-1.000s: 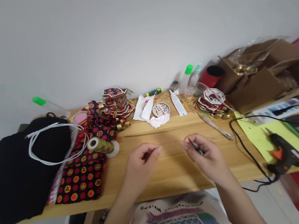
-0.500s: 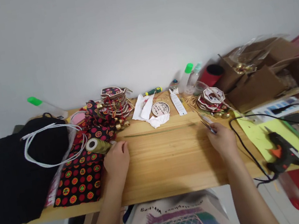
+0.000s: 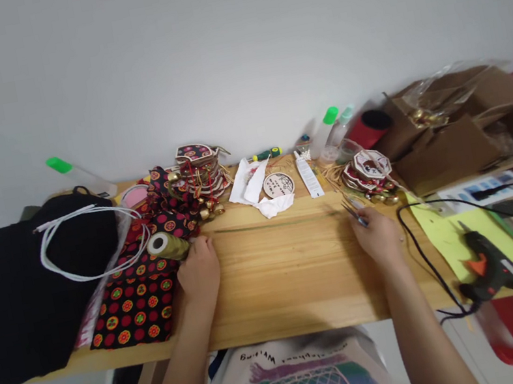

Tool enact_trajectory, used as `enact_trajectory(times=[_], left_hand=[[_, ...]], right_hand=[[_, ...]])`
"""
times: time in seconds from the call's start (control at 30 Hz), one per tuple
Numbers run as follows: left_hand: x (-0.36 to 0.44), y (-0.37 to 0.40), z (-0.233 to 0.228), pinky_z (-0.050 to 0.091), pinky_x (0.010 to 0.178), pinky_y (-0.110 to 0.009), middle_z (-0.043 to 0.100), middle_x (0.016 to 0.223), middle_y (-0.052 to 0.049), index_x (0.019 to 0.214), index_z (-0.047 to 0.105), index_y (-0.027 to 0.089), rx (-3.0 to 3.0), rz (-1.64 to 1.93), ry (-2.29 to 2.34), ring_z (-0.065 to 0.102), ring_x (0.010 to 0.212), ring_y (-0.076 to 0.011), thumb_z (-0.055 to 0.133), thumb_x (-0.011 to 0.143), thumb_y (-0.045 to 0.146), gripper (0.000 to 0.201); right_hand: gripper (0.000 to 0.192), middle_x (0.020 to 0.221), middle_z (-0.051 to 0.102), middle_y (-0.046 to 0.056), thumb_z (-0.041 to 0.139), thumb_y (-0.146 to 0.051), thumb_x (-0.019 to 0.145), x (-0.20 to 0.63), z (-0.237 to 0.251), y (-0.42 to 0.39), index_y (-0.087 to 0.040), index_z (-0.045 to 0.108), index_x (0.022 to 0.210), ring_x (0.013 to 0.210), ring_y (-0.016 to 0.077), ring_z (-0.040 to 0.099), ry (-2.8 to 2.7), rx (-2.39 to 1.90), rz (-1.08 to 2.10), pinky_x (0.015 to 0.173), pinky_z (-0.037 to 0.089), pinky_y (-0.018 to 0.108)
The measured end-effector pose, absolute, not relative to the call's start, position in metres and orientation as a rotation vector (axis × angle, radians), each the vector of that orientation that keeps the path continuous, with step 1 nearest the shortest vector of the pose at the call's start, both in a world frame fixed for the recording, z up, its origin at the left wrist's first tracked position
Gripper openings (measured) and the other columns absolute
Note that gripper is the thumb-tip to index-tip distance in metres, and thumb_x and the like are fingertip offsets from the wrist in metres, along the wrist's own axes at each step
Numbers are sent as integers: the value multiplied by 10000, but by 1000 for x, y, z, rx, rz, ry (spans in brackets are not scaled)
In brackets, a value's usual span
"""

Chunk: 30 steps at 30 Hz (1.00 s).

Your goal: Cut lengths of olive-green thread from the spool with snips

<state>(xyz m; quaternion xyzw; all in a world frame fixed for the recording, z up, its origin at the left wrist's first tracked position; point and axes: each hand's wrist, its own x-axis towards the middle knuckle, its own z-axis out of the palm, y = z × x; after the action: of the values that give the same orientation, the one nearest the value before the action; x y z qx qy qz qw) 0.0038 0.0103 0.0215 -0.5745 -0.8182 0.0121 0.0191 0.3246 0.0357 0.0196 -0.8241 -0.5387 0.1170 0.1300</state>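
Observation:
My left hand [image 3: 199,269] is closed at the right end of a spool of olive cord [image 3: 167,246], which lies on dark patterned cloth. A thin strand of olive cord [image 3: 272,224] stretches across the wooden table between my hands. At its far end my right hand [image 3: 379,235] is closed round small scissors [image 3: 354,213], their blades pointing up and left; its fingers partly hide the handles. Whether the right fingers also pinch the strand cannot be made out. Beyond my right hand sits a stack of octagonal pendants [image 3: 369,172] with gold bells.
Left lie a black bag [image 3: 31,298], a white cable [image 3: 59,270] and patterned cloth [image 3: 133,313]. White tissue [image 3: 248,183], a round label [image 3: 279,184] and a glue tube [image 3: 309,176] sit at the back. Right are cardboard boxes [image 3: 433,154] and a glue gun [image 3: 487,264] with a black cord.
My left hand has shifted slightly up, closer against the spool. The scissors have turned a little in my right hand, with their blades more visible. The whole view has moved slightly.

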Motion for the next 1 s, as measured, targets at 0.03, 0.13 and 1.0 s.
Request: enact_trajectory(times=[0.03, 0.13, 1.0], left_hand=[[5, 11, 22, 379, 530, -269, 670, 885, -105, 1004, 557, 169, -1773, 56, -2545, 638, 712, -210, 209, 927, 324, 389], [7, 14, 25, 392, 526, -276, 674, 859, -117, 1000, 544, 162, -1742, 121, -2564, 647, 698, -227, 195, 928, 321, 390], [14, 17, 29, 470, 566, -316, 677, 831, -124, 970, 511, 156, -1706, 288, -2548, 667, 719, -262, 175, 928, 302, 370]], right_hand=[[362, 785, 689, 147, 466, -342, 780, 324, 19, 36, -117, 678, 968, 693, 250, 605, -1568, -2387, 351, 569, 352, 288], [372, 797, 689, 147, 460, -341, 781, 324, 15, 35, -116, 671, 989, 705, 253, 609, -1570, -2376, 359, 581, 363, 293], [363, 809, 700, 156, 486, -380, 789, 318, 16, 38, -143, 684, 978, 737, 291, 624, -1525, -2404, 350, 583, 372, 313]])
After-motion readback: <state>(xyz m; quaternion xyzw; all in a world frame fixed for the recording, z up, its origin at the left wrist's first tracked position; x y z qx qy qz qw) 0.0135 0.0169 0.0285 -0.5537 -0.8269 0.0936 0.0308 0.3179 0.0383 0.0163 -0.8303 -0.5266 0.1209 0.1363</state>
